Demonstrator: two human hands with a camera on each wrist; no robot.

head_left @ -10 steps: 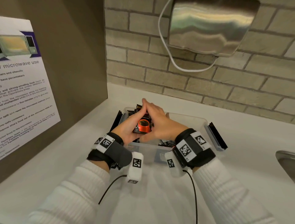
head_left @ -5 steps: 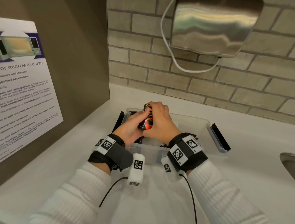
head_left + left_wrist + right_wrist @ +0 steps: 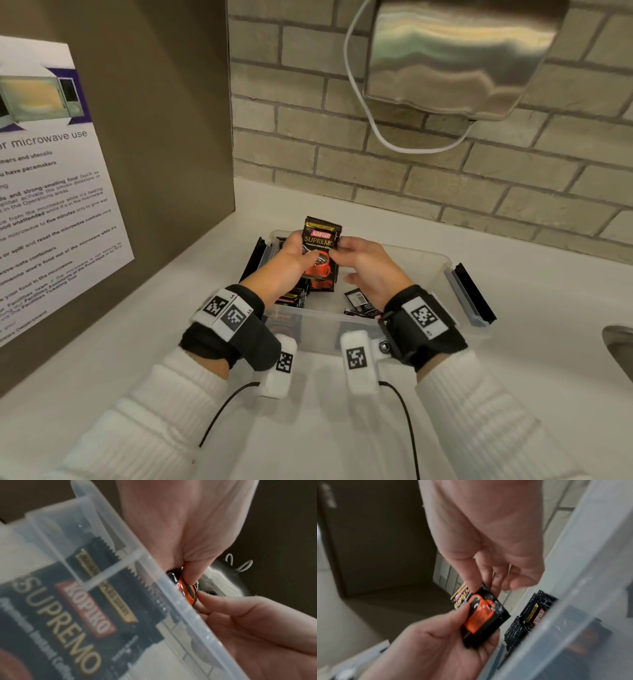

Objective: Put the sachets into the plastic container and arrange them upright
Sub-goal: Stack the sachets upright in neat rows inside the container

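A black Kopiko Supremo sachet (image 3: 322,251) stands upright in the air over the left part of the clear plastic container (image 3: 430,262). My left hand (image 3: 306,257) grips its lower half, thumb across the front. My right hand (image 3: 344,251) pinches its right edge with the fingertips. The right wrist view shows the same sachet (image 3: 481,615) between both hands, with my right fingers (image 3: 476,584) on its upper corner. More sachets (image 3: 291,296) are stacked at the container's left side, and a few loose sachets (image 3: 359,301) lie flat on its floor. Another sachet (image 3: 77,608) shows through the near wall.
The container sits on a white counter (image 3: 513,394) with black lid clips (image 3: 476,296) folded out at both ends. A brown panel with a microwave notice (image 3: 51,192) stands at the left. A steel dispenser (image 3: 462,58) hangs on the brick wall. A sink edge (image 3: 620,346) is at the right.
Both hands had been cupped round the sachet low over the container. They have raised it and turned it upright, its front towards me, and the right hand has slid to its edge.
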